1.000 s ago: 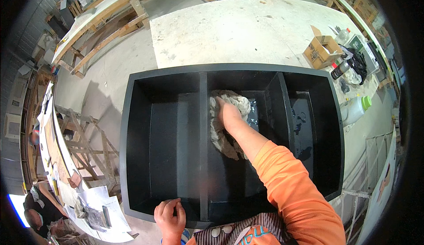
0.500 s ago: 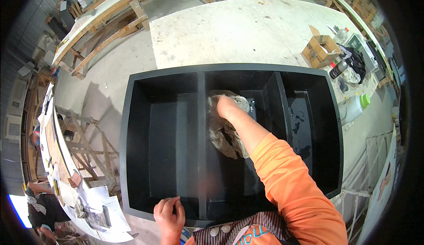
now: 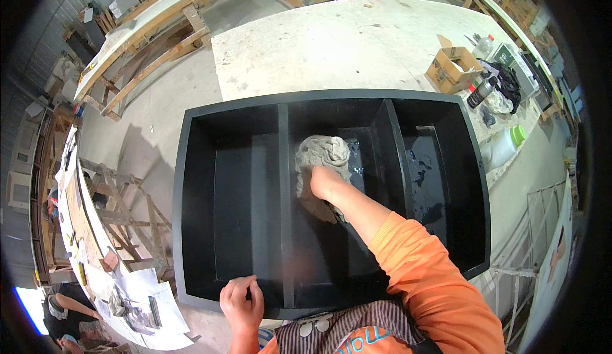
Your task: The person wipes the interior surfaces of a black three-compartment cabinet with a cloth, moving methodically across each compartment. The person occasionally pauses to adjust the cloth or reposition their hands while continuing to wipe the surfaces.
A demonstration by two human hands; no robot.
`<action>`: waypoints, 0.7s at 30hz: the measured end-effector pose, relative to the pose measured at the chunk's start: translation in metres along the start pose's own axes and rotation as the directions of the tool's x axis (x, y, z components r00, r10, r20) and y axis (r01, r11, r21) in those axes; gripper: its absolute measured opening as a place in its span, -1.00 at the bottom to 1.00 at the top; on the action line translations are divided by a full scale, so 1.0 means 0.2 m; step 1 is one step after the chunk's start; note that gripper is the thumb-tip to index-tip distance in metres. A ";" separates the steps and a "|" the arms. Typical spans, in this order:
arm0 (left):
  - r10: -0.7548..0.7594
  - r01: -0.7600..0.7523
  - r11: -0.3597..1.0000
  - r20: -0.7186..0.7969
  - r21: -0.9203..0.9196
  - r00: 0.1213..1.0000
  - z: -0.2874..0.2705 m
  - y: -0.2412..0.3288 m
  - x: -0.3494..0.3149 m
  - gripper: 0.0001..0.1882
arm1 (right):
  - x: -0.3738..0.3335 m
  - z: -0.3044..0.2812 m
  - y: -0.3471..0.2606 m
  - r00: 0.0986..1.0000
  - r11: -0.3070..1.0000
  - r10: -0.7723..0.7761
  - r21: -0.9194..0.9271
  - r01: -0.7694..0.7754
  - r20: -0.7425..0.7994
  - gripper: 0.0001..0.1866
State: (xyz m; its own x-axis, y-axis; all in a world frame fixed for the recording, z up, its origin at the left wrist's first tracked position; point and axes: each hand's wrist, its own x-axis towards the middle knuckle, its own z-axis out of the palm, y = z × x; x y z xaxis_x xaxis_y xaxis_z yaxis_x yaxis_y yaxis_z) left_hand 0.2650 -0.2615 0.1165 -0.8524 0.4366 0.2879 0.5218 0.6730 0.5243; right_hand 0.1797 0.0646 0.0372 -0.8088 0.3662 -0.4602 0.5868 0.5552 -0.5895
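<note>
A large black box [image 3: 236, 104] with three compartments, split by two dividers, lies open in front of me. My right hand [image 3: 324, 183] reaches into the middle compartment, pressing a crumpled off-white rag [image 3: 325, 152] against the inside next to the left divider [image 3: 286, 213]. Its fingers are mostly hidden by the hand's back and the rag. My left hand [image 3: 242, 300] rests at the near rim left of that divider, fingers curled over the edge. Wet, shiny patches show on the middle compartment's bottom and in the right compartment [image 3: 426, 182].
Behind the box stretches a stained white table [image 3: 306, 48]. On its right are a cardboard box [image 3: 452, 70], a dark spray can [image 3: 481, 92] and a white jug [image 3: 502, 148] with a green cap. Papers [image 3: 150, 303] cover a bench at left, where another person [image 3: 67, 309] is partly visible.
My right hand and the rag's near part have shifted toward me and slightly left, showing more bunched rag beyond the hand. My left hand stays at the near rim.
</note>
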 end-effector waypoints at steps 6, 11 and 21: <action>0.035 -0.035 0.999 -0.026 0.032 0.999 0.01 -0.01 -0.01 -0.90 | -0.29 0.03 0.00 0.975 0.977 -0.044 -0.195 0.088 0.216 -0.57; 0.054 -0.054 0.998 -0.057 0.011 0.997 0.01 -0.02 -0.01 -0.91 | -0.45 -0.07 0.00 0.901 0.926 -0.005 -0.338 0.168 0.435 -0.55; 0.063 -0.063 0.998 -0.076 0.004 0.995 0.02 -0.03 -0.02 -0.91 | -0.38 -0.14 0.06 0.995 0.968 0.099 -0.229 -0.099 -0.014 -0.49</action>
State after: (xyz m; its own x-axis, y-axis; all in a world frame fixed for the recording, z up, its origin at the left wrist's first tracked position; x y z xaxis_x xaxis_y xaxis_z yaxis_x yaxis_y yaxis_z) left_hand 0.2650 -0.2651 0.1093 -0.8181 0.4314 0.3801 0.5743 0.6466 0.5022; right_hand 0.2469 0.0641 0.0845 -0.7475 0.4297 -0.5066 0.6394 0.6721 -0.3734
